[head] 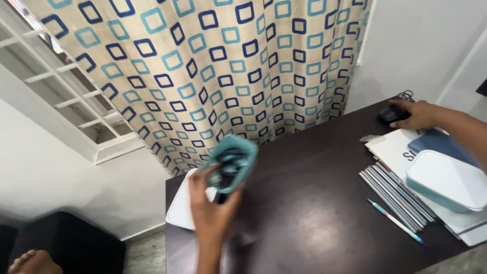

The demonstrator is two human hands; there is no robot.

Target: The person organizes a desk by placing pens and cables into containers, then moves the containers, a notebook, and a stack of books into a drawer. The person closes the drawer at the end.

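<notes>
My left hand [212, 210] holds up a teal open container [231, 165] with dark items inside, tilted above the near left part of the dark wooden table [304, 203]; the container is blurred by motion. My right hand [415, 114] reaches to the table's far right corner and rests on a small black object [390, 113], fingers curled over it. Next to that hand lie dark cables [406, 95].
A white flat sheet or lid [180, 210] lies under my left hand. At the right sit a white-and-teal lidded box [446, 180], a blue case [441, 143], white papers, a stack of thin books [395, 190] and a teal pen [395, 221]. A patterned curtain [218, 66] hangs behind.
</notes>
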